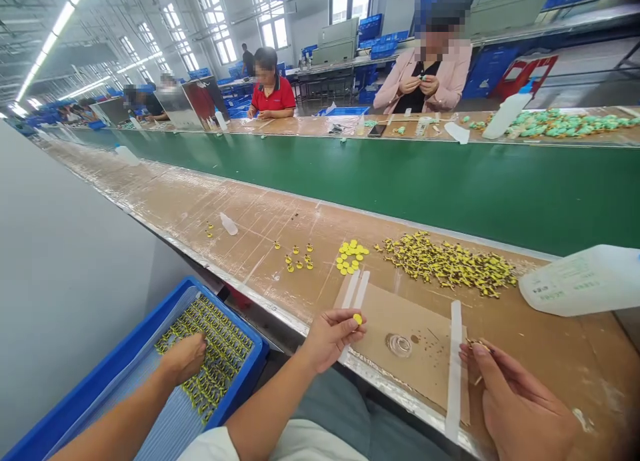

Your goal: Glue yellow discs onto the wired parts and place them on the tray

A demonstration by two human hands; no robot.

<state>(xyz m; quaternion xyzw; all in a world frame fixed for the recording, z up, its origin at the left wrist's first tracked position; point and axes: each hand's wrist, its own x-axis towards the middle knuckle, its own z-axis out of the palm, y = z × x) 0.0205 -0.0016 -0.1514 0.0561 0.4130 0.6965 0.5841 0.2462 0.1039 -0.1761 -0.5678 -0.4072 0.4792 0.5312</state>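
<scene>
My left hand pinches a small yellow disc between finger and thumb, above a brown cardboard sheet. My right hand holds a thin wooden stick with a dark tip over the sheet's right edge. On the cardboard sit a small glass dish and white paper strips. Beyond it lie a heap of yellow-and-black parts and a cluster of yellow discs. Another person's hand reaches into a blue tray of similar parts.
A white plastic jug lies at the right of the bench, and a small squeeze bottle stands farther left. A green belt runs along the bench. Co-workers sit across it, beside a heap of green parts.
</scene>
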